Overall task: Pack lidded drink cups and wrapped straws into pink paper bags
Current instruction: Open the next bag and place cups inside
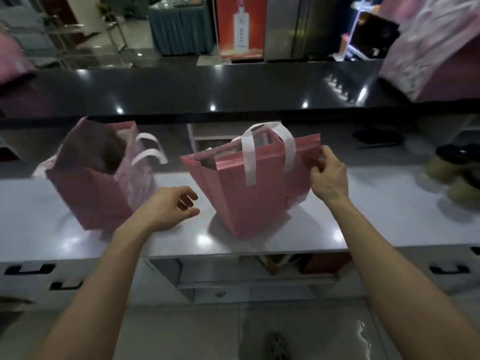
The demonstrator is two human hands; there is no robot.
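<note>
Head camera, looking down over a pale grey counter [376, 219]: two pink paper bags stand upright on the worktop, well apart, with a person's bare forearms reaching in from below.

The right hand [327, 175] pinches the upper right corner of the nearer pink bag [249, 201], thumb and fingertips closed on the paper edge beside one of its white strap handles [248, 157]. That bag stands near the middle of the counter with its mouth open; something pale and partly clear shows inside, too blurred to tell whether it is a cup or a straw.

The left hand [172, 207] hovers above the counter between the two bags, fingers loosely curled, thumb apart from them, holding nothing and touching neither bag.

The second pink bag [96, 185] stands to the left, tilted slightly, its mouth open and dark inside; its contents cannot be made out. Its white handles [149, 152] hang over the right side, which carries a lighter pink pattern.

Behind the worktop runs a raised, glossy black ledge [207, 92] catching ceiling lights. A third, paler pink bag [436, 55] sits at its far right end. On the counter's right edge lie blurred round shapes with black tops [457, 167] that cannot be identified. Beyond the ledge a red poster showing a white bottle [241, 24] stands against the far wall.
</note>
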